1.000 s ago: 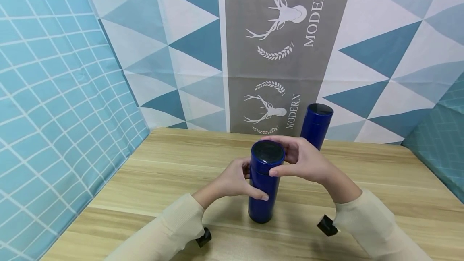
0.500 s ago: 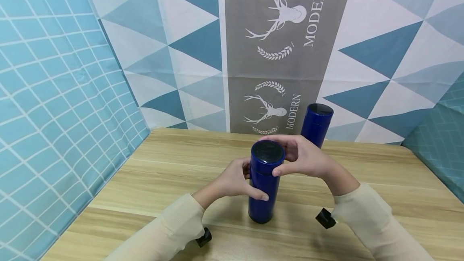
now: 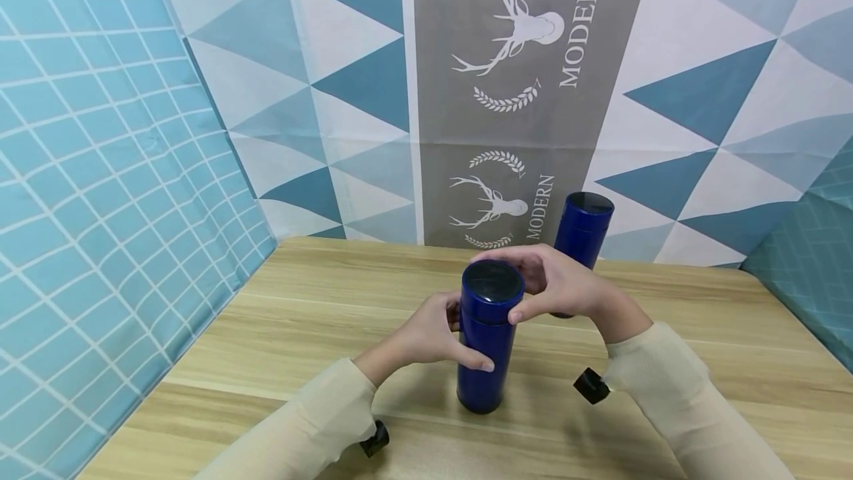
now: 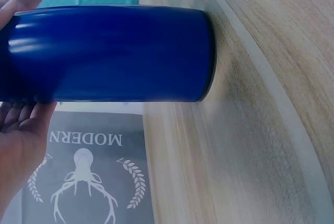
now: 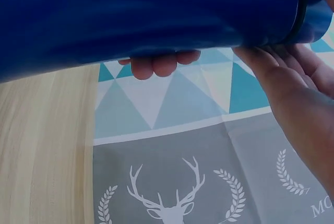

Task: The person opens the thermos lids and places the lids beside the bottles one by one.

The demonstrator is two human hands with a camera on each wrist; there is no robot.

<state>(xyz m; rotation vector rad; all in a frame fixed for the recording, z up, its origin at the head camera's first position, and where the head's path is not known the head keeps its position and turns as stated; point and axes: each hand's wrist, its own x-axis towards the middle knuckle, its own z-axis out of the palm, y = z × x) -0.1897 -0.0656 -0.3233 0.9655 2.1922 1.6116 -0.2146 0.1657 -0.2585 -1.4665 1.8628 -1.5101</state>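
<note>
Both hands have hold of one upright blue bottle [image 3: 483, 361]: the left hand [image 3: 426, 328] wraps its body, fingers behind and thumb in front, while the right hand [image 3: 563, 284] curls round the cap [image 3: 481, 304], its opening only as wide as the cap; how hard either one presses cannot be told. Largest in the scene, a patterned backdrop [image 3: 360, 80] of blue, gray and white triangles rises behind a wooden table [image 3: 286, 317]. On that table, toward the near side, stands the held bottle, its dark base [image 4: 211, 57] down against the wood. Farther back and to the right stands a second bottle [image 3: 583, 232] of the same look, partly hidden by the right hand and apart from the held one. With hands placed like this, turning the cap seems the likely step, and it would go best with the left hand firm and low enough to leave the top free, the base flat, and the twist level so that the bottle does not tip. Smallest of all, a thin dark seam [image 5: 301, 7] divides cap from body; the right thumb [image 3: 526, 308] lies near it, and gripping wholly above that line should avoid dragging on the body.
</note>
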